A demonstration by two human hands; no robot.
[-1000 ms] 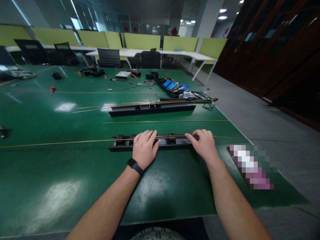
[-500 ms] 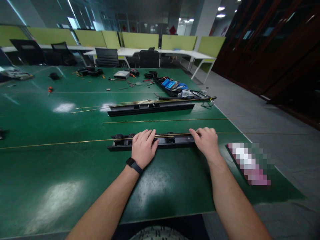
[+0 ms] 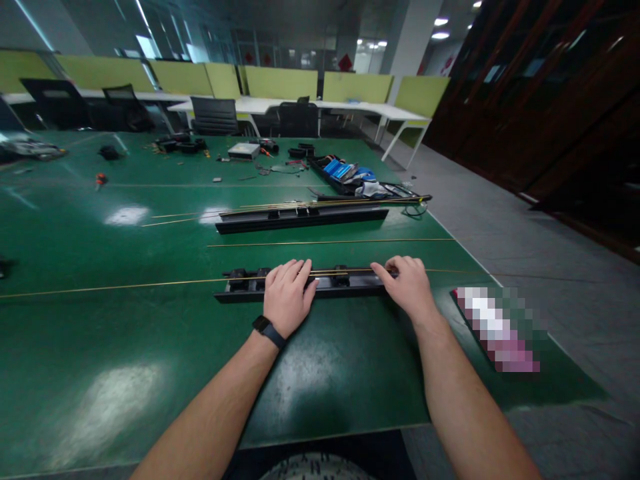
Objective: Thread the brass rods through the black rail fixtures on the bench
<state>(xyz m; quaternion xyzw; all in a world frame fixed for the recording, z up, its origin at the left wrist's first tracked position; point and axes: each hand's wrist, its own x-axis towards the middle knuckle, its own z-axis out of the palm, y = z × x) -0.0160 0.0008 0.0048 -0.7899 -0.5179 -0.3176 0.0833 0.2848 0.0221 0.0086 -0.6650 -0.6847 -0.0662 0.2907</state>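
Note:
A black channel-shaped rail (image 3: 345,289) with black blocks inside it lies lengthwise on the green table. Running along it is a long thin brass-coloured rod (image 3: 125,287), which sticks out past both ends. My left hand (image 3: 289,293), with a dark watch on the wrist, lies over the middle of the rail, fingers bent over its far side and thumb on the near side. At the right end, my right hand (image 3: 410,287) is closed around the rod, thumb pointing left. Its fingertips are partly hidden.
Beyond lies a single loose rod (image 3: 300,243), then a second black rail (image 3: 325,218) with several rods on it. A black tray (image 3: 333,179) with blue packets stands behind. Near the table's right edge is a blurred pink and white object (image 3: 493,327). A red-orange item (image 3: 101,179) is far left.
My right hand has shifted slightly left along the rail, and the rod's right part sits a little lower. My left hand keeps its place.

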